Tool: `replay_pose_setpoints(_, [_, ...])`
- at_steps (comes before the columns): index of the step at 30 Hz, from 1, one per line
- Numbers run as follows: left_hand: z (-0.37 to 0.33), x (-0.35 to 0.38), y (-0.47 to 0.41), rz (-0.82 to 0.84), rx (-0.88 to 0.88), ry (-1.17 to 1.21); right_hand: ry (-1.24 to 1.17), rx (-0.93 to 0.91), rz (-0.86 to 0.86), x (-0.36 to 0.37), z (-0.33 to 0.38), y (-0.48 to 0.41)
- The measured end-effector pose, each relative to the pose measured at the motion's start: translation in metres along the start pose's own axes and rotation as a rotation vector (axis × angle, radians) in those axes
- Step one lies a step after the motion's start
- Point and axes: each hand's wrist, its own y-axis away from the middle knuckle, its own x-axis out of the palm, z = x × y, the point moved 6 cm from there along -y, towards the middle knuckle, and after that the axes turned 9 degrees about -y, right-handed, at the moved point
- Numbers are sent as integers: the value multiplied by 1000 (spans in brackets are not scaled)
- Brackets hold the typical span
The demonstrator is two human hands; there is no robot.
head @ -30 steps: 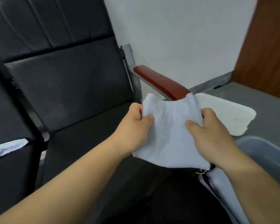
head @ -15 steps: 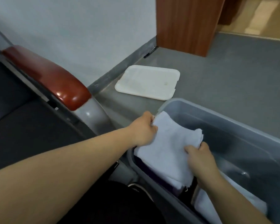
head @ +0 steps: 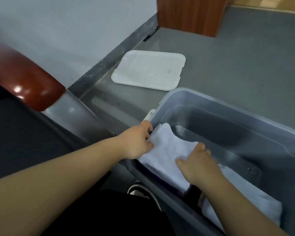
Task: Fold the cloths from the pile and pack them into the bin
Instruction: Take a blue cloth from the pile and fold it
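Note:
A folded white cloth (head: 167, 152) lies inside the near left corner of the translucent grey bin (head: 211, 103), on top of a dark purple cloth. My left hand (head: 136, 142) pinches the cloth's left edge by the bin rim. My right hand (head: 196, 164) grips its right edge, thumb on top and fingers curled over the far side. Another folded white cloth (head: 245, 198) lies lower in the bin, to the right of my right forearm.
The bin's white lid (head: 148, 70) lies flat on the grey floor near the wall. A chair armrest (head: 22, 79) with a red-brown pad and grey metal support stands at left. A wooden panel (head: 191, 14) rises at the back. A shoe (head: 140, 191) shows below the bin.
The view swung from the black chair to the bin. Both hands carried the folded white cloth from over the chair down into the bin's near left corner.

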Motion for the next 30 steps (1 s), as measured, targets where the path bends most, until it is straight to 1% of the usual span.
replay_pose_setpoints(2, [4, -12, 23, -46, 10, 43, 44, -129, -20, -7, 26, 11])
replay_pose_setpoints(5, [14, -27, 71, -124, 45, 147, -66, -392, -38, -11, 70, 32])
replay_pose_setpoints(8, [36, -45, 132, -246, 34, 327, -215, -632, 57, -9, 118, 67])
replay_pose_setpoints(11, [78, -66, 196, -478, -67, 375, -264, -817, 149, -6, 174, 114])
replay_pose_setpoints(14, [124, -78, 270, -679, -222, 347, -176, -1001, 205, 12, 238, 167])
replay_pose_setpoints(18, [183, -86, 375, -877, -412, 238, -6, -1248, 337, 69, 316, 258])
replay_pose_setpoints(23, [260, -66, 511, -1012, -649, 260, 185, -1472, 469, 160, 384, 381])
replay_pose_setpoints(26, [305, -41, 577, -1072, -774, 287, 221, -1536, 574, 218, 407, 444])
replay_pose_setpoints(30, [362, -1, 658, -1128, -955, 429, 290, -1567, 671, 303, 421, 511])
